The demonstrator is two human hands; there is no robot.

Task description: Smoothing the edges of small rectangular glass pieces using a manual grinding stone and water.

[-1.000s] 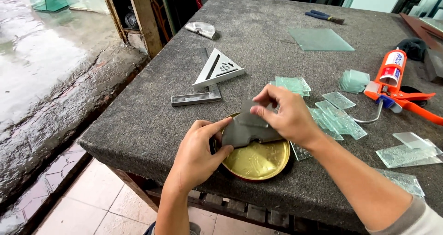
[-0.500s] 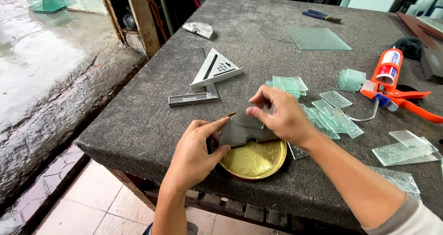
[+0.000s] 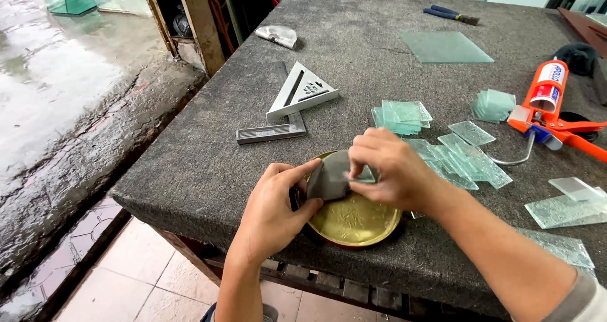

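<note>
Far to the left lies a wet floor [image 3: 57, 113], and the grey felt table [image 3: 208, 164] starts beside it. On the table rests a silver metal square [image 3: 288, 104] with a triangle part on top.

Next comes the left hand [image 3: 272, 211]. It pinches a small grey stone [image 3: 329, 175] between thumb and fingers, right over a round gold tin lid [image 3: 354, 221] near the table's front edge. The right hand [image 3: 392, 170] is close beside it, fingers curled shut on a small glass piece [image 3: 365, 176] that touches the stone. So the two hands are together. It looks like the glass edge is being rubbed, and this piece is only one of many.

Past the hands lie more little glass pieces [image 3: 404, 116], some stacked, some spread out. They look untouched, so I think much work is left. A bigger glass square [image 3: 446, 47] sits farther back.

On the right lies an orange glue gun [image 3: 550, 123] holding a tube [image 3: 549, 85] that is orange and white with some blue print.
</note>
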